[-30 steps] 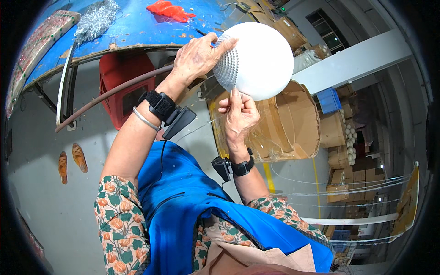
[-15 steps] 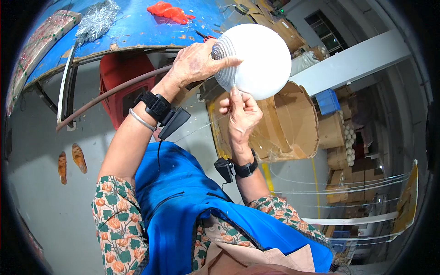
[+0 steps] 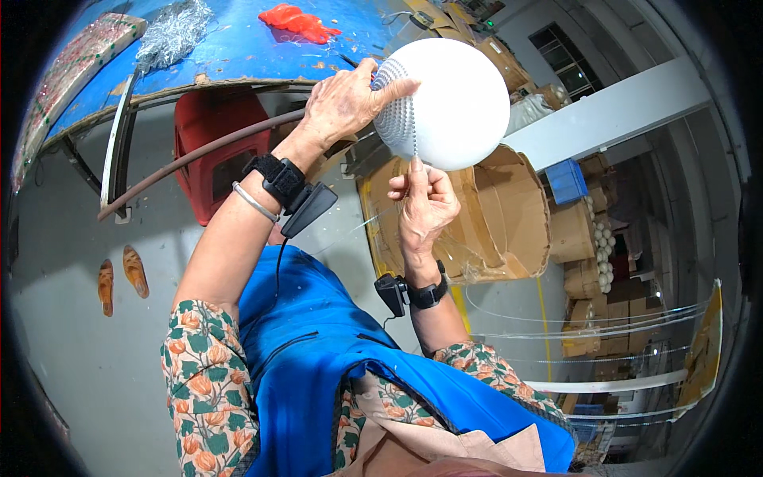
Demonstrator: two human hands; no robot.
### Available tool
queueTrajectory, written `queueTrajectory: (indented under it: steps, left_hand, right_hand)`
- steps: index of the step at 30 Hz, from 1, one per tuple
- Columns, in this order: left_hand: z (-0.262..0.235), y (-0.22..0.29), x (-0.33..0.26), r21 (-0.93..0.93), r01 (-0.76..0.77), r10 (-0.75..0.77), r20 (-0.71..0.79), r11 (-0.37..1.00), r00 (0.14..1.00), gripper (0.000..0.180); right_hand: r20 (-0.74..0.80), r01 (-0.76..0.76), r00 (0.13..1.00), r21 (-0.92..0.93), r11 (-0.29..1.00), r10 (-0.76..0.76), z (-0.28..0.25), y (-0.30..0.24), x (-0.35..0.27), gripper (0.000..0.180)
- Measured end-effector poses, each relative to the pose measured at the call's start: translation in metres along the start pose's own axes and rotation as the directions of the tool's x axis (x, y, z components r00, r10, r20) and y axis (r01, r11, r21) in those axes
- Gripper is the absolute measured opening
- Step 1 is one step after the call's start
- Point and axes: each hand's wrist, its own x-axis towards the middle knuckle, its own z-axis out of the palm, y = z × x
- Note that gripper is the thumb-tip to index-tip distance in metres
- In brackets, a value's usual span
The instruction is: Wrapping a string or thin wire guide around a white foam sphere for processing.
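Note:
A large smooth white ball (image 3: 469,99) is held up in front of me, its left side wrapped in close rows of silver bead string (image 3: 396,119). My left hand (image 3: 343,107) grips the ball from the left, thumb laid across the beaded rows and fingers behind, partly hidden. Just under the ball, my right hand (image 3: 429,208) pinches the bead string between thumb and forefinger where it runs down off the surface. A thin loose length of it trails from this hand toward the lower left. Both wrists wear black straps with small devices.
A blue table (image 3: 238,48) carries a red plastic bundle (image 3: 298,22) and silver tinsel (image 3: 173,36). Beneath its edge stand a red stool (image 3: 211,151) and a brown bar (image 3: 199,157). An open cardboard box (image 3: 509,215) sits behind my right hand; strands stretch across at right.
The ball has shifted slightly right, and its beaded rows show more sharply. My right hand has moved a little right with the string, still pinching. My left hand keeps its hold.

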Motion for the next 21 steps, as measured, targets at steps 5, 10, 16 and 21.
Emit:
queueTrajectory:
  steps: [5,10,16,21]
  left_hand:
    - [0.005,-0.001,0.0,0.003,0.025,-0.025,0.013,1.0,1.0,0.08]
    - [0.017,-0.014,0.004,0.037,-0.1,0.102,-0.067,0.994,0.993,0.08]
    - [0.012,-0.003,0.003,-0.028,-0.033,0.033,-0.006,0.999,0.999,0.077]
    - [0.001,0.007,0.002,-0.051,0.026,-0.021,0.081,0.998,0.996,0.075]
  right_hand:
    - [0.003,0.04,0.999,0.011,0.999,-0.04,0.001,0.006,0.004,0.019]
    - [-0.034,0.027,0.999,-0.033,0.999,-0.028,0.005,0.006,0.006,0.021]
    - [-0.069,0.032,0.997,-0.035,0.999,-0.034,0.007,0.005,0.007,0.022]
    - [-0.086,0.04,0.995,-0.061,0.997,-0.045,0.009,0.005,0.007,0.022]
